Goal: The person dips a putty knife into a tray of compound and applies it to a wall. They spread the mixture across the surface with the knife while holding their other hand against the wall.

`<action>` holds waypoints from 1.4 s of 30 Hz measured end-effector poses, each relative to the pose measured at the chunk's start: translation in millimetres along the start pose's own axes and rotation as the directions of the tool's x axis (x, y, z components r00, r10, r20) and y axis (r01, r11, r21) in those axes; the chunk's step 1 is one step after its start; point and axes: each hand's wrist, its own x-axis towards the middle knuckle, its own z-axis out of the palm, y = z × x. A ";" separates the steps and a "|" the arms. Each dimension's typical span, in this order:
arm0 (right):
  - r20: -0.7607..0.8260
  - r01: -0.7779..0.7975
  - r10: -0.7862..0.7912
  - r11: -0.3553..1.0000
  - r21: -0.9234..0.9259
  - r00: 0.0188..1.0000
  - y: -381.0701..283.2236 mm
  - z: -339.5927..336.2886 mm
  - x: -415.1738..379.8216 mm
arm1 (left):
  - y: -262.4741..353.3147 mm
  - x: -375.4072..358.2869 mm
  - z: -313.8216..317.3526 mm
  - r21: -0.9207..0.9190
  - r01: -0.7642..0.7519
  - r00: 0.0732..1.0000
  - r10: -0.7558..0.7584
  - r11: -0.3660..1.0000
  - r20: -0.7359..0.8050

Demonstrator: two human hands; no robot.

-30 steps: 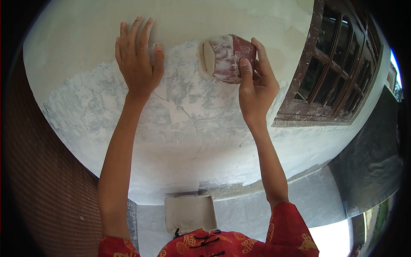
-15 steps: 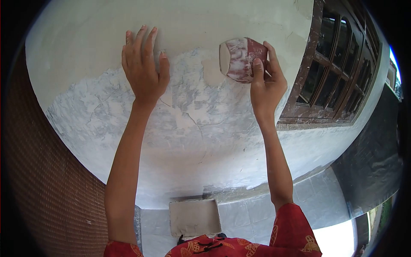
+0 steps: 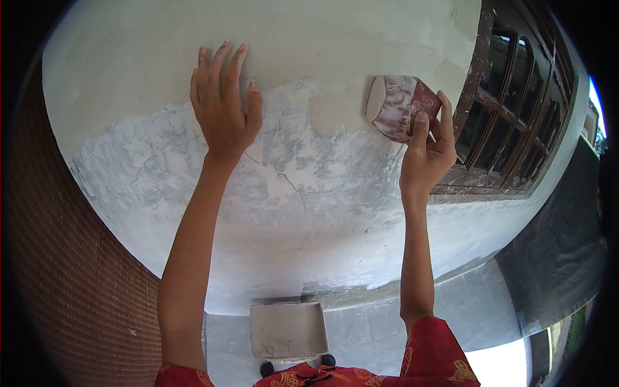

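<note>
My left hand [image 3: 224, 106] rests against the wall with its fingers stretched upward and spread, holding nothing. In my right hand [image 3: 429, 151] is a maroon putty scraper [image 3: 403, 108], smeared with white and carrying a pale strip of putty along its left edge. My thumb presses on its near face while the fingers curl round its right side. The scraper sits close against the wall [image 3: 290, 39], left of the window. Smooth beige putty covers the upper wall; lower down, the surface is patchy grey-white with cracks. A beige patch [image 3: 332, 115] lies left of the scraper.
A brown wooden window [image 3: 496, 109] with glass panes is at the right. Below, a rectangular tray of putty [image 3: 288, 329] stands above the grey tiled floor [image 3: 351, 326] near my feet. Woven matting [image 3: 77, 258] lines the left side, and a dark sheet [image 3: 554, 245] hangs at the right.
My right hand and the scraper have moved right and slightly down, toward the window, uncovering more of the beige patch. The left hand stays spread on the wall.
</note>
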 end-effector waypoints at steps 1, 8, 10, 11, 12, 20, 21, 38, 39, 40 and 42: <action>0.064 0.038 -0.038 0.999 0.001 0.997 2.8 3.7 -4.9 | 1.6 -0.3 0.7 -0.011 0.001 1.000 -0.001 1.000 0.006; 0.018 0.062 -0.060 0.987 -0.151 0.998 17.2 -4.8 -6.9 | -1.1 -0.1 -0.2 0.009 -0.003 1.000 0.003 1.000 0.023; -0.027 -0.019 0.017 0.997 -0.076 0.999 7.3 -7.2 -1.9 | 1.5 0.2 0.0 0.004 -0.004 1.000 0.003 1.000 0.023; 0.019 0.029 -0.028 0.997 -0.066 0.999 4.9 -5.0 -4.5 | 1.2 -0.3 -0.4 0.001 0.001 1.000 -0.001 1.000 0.025; 0.061 0.075 -0.072 0.996 -0.058 0.996 2.6 -2.4 -8.1 | -0.7 0.3 -0.1 0.007 -0.003 1.000 0.003 1.000 0.024; -0.061 -0.036 0.034 0.999 -0.023 0.998 10.3 -17.5 -7.2 | 2.7 1.3 -2.1 0.012 0.013 1.000 -0.013 1.000 0.021; -0.052 -0.040 0.041 0.999 0.011 0.998 7.7 -17.9 -8.8 | 3.5 1.0 -3.0 0.017 0.010 0.999 -0.010 1.000 0.036; 0.229 0.090 -0.023 0.954 -0.286 0.973 16.4 9.1 -37.8 | 0.9 1.7 -0.8 0.009 -0.029 0.999 0.028 1.000 0.028; 0.158 0.102 -0.065 0.965 -0.243 0.985 25.1 4.6 -33.8 | 1.9 1.9 -1.1 0.010 -0.023 0.999 0.023 1.000 0.025; 0.086 0.120 -0.105 0.973 -0.198 0.991 30.0 -1.9 -25.3 | 1.6 2.1 -1.9 0.016 -0.016 1.000 0.015 1.000 0.021; -0.070 0.004 -0.007 0.999 -0.052 0.998 22.1 -17.0 -13.9 | 2.2 1.4 -2.0 0.020 -0.017 1.000 0.017 1.000 0.024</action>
